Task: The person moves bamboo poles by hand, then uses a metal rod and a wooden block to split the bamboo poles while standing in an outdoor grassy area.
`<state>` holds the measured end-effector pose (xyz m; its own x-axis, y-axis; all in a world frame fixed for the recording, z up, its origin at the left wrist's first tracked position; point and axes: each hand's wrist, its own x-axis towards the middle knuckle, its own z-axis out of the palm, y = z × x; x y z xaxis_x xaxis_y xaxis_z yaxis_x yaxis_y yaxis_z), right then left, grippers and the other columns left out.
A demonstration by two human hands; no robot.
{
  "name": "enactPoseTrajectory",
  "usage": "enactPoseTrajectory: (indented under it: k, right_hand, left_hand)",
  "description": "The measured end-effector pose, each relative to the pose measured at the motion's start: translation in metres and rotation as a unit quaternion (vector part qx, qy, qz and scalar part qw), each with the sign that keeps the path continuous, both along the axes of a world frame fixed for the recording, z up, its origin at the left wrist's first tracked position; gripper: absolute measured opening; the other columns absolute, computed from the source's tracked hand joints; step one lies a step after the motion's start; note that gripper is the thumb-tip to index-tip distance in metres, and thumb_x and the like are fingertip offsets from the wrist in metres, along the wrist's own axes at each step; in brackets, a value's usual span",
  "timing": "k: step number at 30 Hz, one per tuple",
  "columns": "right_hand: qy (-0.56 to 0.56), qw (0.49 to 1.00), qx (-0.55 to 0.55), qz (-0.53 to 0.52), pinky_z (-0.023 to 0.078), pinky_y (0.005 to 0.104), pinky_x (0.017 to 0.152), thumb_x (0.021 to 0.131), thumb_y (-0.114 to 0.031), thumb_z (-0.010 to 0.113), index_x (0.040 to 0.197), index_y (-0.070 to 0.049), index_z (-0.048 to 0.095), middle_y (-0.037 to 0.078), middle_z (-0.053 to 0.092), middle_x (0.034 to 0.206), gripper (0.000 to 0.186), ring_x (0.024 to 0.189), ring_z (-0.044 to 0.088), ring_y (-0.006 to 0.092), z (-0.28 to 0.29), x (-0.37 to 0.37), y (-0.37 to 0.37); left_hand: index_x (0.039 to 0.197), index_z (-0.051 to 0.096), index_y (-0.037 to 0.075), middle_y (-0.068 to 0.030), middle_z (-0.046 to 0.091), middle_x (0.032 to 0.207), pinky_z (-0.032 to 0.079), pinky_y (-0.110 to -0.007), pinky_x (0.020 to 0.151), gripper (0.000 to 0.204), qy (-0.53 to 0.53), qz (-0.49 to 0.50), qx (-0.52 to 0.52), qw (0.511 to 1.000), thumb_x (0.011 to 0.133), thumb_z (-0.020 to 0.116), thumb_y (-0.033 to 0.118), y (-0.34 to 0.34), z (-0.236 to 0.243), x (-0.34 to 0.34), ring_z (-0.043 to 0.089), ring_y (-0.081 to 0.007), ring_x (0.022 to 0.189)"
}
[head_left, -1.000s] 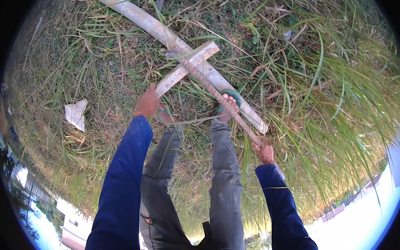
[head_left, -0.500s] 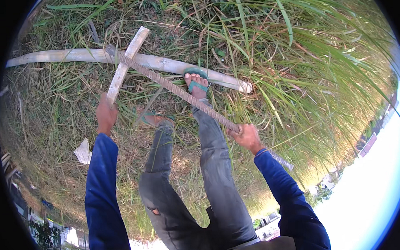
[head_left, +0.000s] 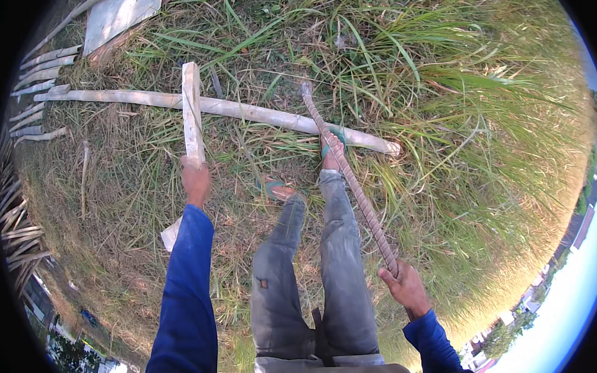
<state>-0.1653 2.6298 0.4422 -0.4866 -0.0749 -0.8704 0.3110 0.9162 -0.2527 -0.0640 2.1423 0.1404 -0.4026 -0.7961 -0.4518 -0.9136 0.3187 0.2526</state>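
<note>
My left hand (head_left: 196, 182) is closed round the lower end of a short squared wooden stick (head_left: 192, 118), held upright across a long pale wooden pole (head_left: 263, 115). The pole lies on the grass, and my right foot (head_left: 331, 149) in a green flip-flop rests at it near its right end. My right hand (head_left: 407, 288) grips the lower part of a long brown ribbed bar (head_left: 352, 175) that looks like rebar. The bar slants up and left, passing in front of that foot and the pole; its greyish tip is beyond the pole, apart from the stick.
Several cut poles (head_left: 48, 66) lie side by side at the far left, beside a pale flat board (head_left: 118, 22). A heap of sticks (head_left: 20, 232) is below them. Tall grass (head_left: 465, 69) stands to the right. A white scrap (head_left: 171, 235) lies by my left forearm.
The bar has swung right, away from the stick it crossed, and my right hand is lower. The stick is more upright. The view has shifted, showing more poles at left.
</note>
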Motion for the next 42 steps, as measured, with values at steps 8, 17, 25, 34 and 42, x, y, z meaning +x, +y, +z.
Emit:
enactPoseTrajectory:
  k: [8, 17, 25, 34, 42]
  right_hand:
    - [-0.060, 0.997, 0.044, -0.023, 0.047, 0.0485, 0.072, 0.096, -0.048, 0.056, 0.099, 0.002, 0.057, 0.024, 0.061, 0.079, 0.051, 0.077, 0.062, 0.0412, 0.014, 0.049, 0.001]
    - [-0.046, 0.997, 0.065, 0.001, 0.047, 0.0526, 0.076, 0.097, -0.037, 0.055, 0.100, 0.002, 0.055, 0.029, 0.064, 0.089, 0.040, 0.089, 0.062, 0.0492, 0.081, 0.046, 0.019]
    - [-0.016, 0.988, 0.108, 0.107, 0.046, 0.0555, 0.073, 0.100, -0.035, 0.050, 0.106, 0.002, 0.054, 0.030, 0.063, 0.086, 0.038, 0.084, 0.060, 0.0517, 0.092, -0.004, 0.055]
    - [0.049, 0.969, -0.024, 0.239, 0.046, 0.0595, 0.064, 0.101, -0.033, 0.051, 0.122, 0.004, 0.049, 0.032, 0.063, 0.087, 0.042, 0.075, 0.060, 0.0532, 0.028, -0.097, 0.165]
    - [-0.004, 0.955, -0.061, 0.289, 0.047, 0.0586, 0.077, 0.101, -0.040, 0.048, 0.119, 0.001, 0.053, 0.032, 0.063, 0.092, 0.045, 0.088, 0.061, 0.0514, -0.080, -0.189, 0.238]
  left_hand:
    - [0.127, 0.045, -0.001, -0.0269, 0.067, 0.097, 0.050, -0.051, 0.083, 0.054, 0.019, -0.088, 0.051, 0.995, 0.083, 0.067, 0.020, 0.024, 0.021, 0.121, 0.065, -0.0461, 0.094]
    - [0.114, 0.046, 0.001, -0.0275, 0.066, 0.090, 0.049, -0.051, 0.075, 0.042, -0.003, -0.087, 0.105, 0.991, 0.081, 0.066, 0.016, 0.064, 0.049, 0.159, 0.065, -0.0463, 0.087]
    - [0.125, 0.043, 0.000, -0.0306, 0.065, 0.101, 0.048, -0.052, 0.084, 0.054, -0.034, -0.032, 0.101, 0.994, 0.084, 0.068, 0.025, 0.116, 0.078, 0.137, 0.063, -0.0487, 0.098]
    - [0.120, 0.047, 0.001, -0.0284, 0.066, 0.102, 0.049, -0.052, 0.082, 0.046, -0.048, 0.070, 0.025, 0.996, 0.084, 0.071, 0.019, 0.244, 0.122, 0.132, 0.064, -0.0469, 0.097]
    - [0.126, 0.046, 0.002, -0.0284, 0.067, 0.102, 0.049, -0.051, 0.080, 0.053, -0.104, 0.181, 0.038, 0.977, 0.083, 0.072, 0.019, 0.418, 0.169, 0.101, 0.065, -0.0466, 0.094]
